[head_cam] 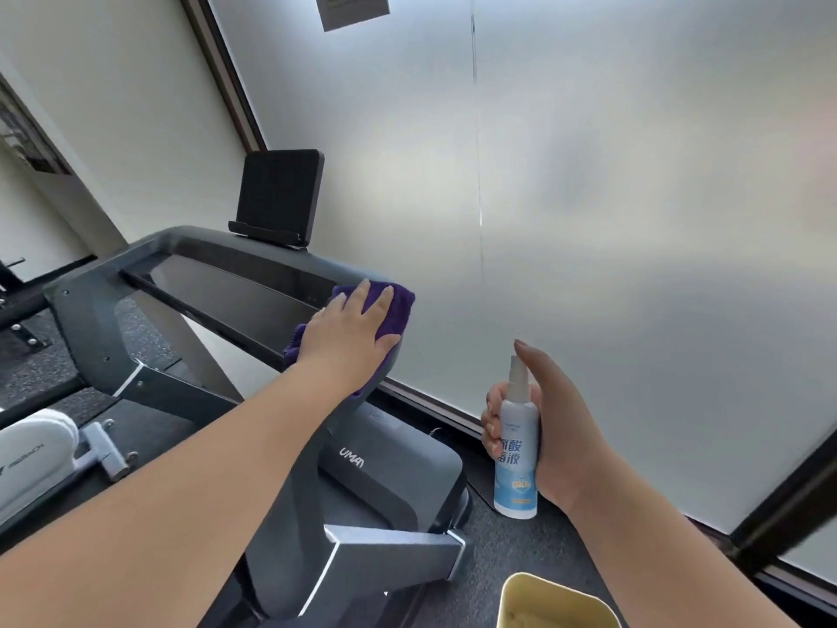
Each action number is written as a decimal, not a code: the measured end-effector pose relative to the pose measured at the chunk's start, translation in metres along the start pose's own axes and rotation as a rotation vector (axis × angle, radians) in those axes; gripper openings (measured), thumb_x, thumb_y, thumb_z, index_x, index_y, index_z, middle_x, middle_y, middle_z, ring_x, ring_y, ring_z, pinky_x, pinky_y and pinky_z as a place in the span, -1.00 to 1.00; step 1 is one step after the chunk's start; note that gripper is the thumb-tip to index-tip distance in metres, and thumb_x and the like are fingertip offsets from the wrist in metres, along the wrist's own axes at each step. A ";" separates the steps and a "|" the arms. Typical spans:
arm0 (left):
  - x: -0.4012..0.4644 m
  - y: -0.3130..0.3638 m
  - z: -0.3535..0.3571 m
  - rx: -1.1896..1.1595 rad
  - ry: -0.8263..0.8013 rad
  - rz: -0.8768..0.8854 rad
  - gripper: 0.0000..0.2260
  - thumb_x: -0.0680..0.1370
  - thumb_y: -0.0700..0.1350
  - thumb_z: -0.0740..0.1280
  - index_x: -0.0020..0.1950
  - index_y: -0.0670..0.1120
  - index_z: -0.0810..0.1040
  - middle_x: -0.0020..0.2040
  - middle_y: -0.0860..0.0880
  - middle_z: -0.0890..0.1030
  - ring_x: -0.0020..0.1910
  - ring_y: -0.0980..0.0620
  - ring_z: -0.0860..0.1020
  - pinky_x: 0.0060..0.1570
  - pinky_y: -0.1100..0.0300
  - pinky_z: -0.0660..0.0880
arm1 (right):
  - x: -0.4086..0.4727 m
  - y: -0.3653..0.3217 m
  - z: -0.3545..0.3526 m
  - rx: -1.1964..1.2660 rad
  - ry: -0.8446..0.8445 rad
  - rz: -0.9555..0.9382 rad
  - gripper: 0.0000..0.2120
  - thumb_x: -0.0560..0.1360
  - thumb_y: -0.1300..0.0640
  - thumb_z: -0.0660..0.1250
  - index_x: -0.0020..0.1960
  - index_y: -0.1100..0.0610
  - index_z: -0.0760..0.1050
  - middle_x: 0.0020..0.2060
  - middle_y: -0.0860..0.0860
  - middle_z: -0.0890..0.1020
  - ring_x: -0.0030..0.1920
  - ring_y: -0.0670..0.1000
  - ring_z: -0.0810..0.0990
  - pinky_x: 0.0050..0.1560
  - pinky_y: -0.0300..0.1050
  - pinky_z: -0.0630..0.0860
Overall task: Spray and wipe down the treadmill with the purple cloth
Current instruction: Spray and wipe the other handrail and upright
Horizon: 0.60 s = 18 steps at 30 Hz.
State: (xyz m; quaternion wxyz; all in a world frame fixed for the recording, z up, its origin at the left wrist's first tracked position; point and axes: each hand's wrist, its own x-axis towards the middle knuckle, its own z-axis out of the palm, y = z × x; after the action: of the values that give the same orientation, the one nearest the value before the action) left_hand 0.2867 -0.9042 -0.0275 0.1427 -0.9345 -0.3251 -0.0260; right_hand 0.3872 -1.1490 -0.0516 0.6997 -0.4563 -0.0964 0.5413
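The dark grey treadmill (190, 247) fills the left and middle of the view, its handlebar frame running from left to centre. My left hand (351, 330) lies flat with straight fingers on the purple cloth (403, 305), pressing it onto the right corner of the handlebar. My right hand (550, 423) grips a white and blue spray bottle (516, 460) upright, off to the right of the treadmill, index finger raised beside the nozzle. A black screen (278, 194) stands on the console.
A frosted glass wall (589, 197) rises right behind the treadmill. A pale yellow bin (521, 591) sits on the dark floor at the bottom. White exercise equipment (31, 455) is at the lower left.
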 end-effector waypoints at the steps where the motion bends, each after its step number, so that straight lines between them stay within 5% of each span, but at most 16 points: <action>1: 0.007 0.004 0.001 0.011 0.000 -0.008 -0.42 0.70 0.23 0.04 0.68 0.08 -0.01 0.69 -0.09 0.03 0.56 -0.20 0.23 0.45 -0.15 0.32 | 0.000 0.000 -0.002 0.002 0.012 -0.014 -0.42 0.52 -0.27 0.32 -0.35 0.23 0.41 -0.45 0.16 0.41 -0.49 0.11 0.36 -0.46 -0.15 0.37; 11: 0.067 0.028 0.002 0.073 -0.083 -0.025 -0.51 0.69 0.18 0.05 0.60 0.06 0.20 0.67 -0.13 0.09 0.59 -0.38 0.09 0.48 -0.32 0.26 | -0.011 0.005 -0.018 0.009 0.100 -0.017 -0.41 0.49 -0.29 0.35 -0.36 0.23 0.43 -0.43 0.16 0.42 -0.48 0.10 0.39 -0.45 -0.15 0.41; 18: 0.054 0.028 0.003 0.333 -0.070 0.189 -0.60 0.70 0.13 0.10 0.52 0.08 0.35 0.68 -0.06 0.06 0.63 -0.32 -0.04 0.54 -0.32 0.09 | -0.020 0.011 -0.016 -0.017 0.086 -0.024 -0.40 0.50 -0.30 0.33 -0.34 0.24 0.43 -0.45 0.18 0.44 -0.48 0.11 0.39 -0.43 -0.14 0.42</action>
State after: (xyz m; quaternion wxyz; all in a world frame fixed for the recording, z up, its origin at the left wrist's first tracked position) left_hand 0.3459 -0.8917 -0.0297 0.2857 -0.9247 -0.2405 0.0743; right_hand 0.3815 -1.1746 -0.0619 0.7057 -0.4839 -0.0764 0.5118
